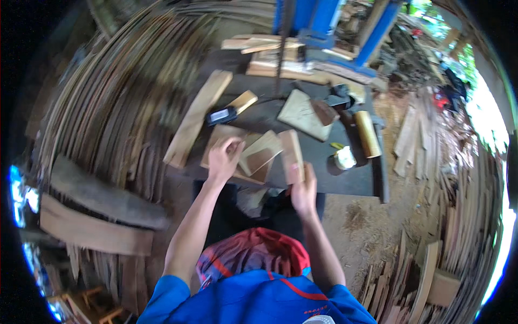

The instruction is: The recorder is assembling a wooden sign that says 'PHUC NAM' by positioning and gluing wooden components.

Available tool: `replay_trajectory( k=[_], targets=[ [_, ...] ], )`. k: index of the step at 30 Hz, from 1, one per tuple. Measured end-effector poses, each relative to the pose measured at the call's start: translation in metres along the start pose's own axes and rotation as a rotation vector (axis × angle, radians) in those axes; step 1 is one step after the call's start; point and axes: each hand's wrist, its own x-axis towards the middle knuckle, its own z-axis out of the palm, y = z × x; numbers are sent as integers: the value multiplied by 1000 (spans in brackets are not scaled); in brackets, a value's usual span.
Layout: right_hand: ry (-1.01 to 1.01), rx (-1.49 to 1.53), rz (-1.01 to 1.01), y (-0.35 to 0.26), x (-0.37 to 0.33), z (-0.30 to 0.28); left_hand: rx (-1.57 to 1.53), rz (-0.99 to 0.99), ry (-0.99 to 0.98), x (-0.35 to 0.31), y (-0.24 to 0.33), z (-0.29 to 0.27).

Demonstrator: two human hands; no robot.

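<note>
In my right hand (305, 191) is a small rectangular wooden block (292, 153), gripped at its near end and tilted up over the table's front edge. My left hand (224, 157) hovers over or touches a flat brown wooden board (214, 141); its fingers are curled together, and blur hides what they hold, if anything. Between the hands, a pale angled piece of wood (264, 151) lies on the board, a shadow across it. Just beyond my left hand sits a black device with a pale display (221, 116), beside a short wood offcut (244, 100).
A dark metal table (356, 181) carries a long plank (199, 119), a square wooden board (302, 113), a white container (344, 158) and a yellowish wooden piece (367, 134). A vertical saw blade (280, 59) stands before a blue machine frame (318, 21). Stacked boards (124, 81) fill the left.
</note>
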Motion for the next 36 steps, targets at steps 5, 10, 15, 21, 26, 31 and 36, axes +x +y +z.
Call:
replay_trajectory(
  k=[5, 10, 15, 21, 26, 31, 36],
  targets=[
    [-21, 111, 39, -1, 42, -3, -6, -295, -157, -15, -7, -29],
    [90, 131, -81, 36, 79, 2, 1, -264, -185, -21, -8, -26],
    [65, 87, 75, 27, 69, 2, -59, -135, -148, -14, 4, -29],
    [102, -101, -48, 38, 72, 1, -32, -261, -278, -3, 14, -27],
    [94, -117, 7, 32, 72, 0, 123, -260, -411, 4, 17, -28],
    [77, -103, -17, 26, 70, 2, 333, 45, -407, 6, 18, -30],
    [53, -78, -29, 20, 68, 3, 174, -74, -446, 13, 20, -29]
  ],
)
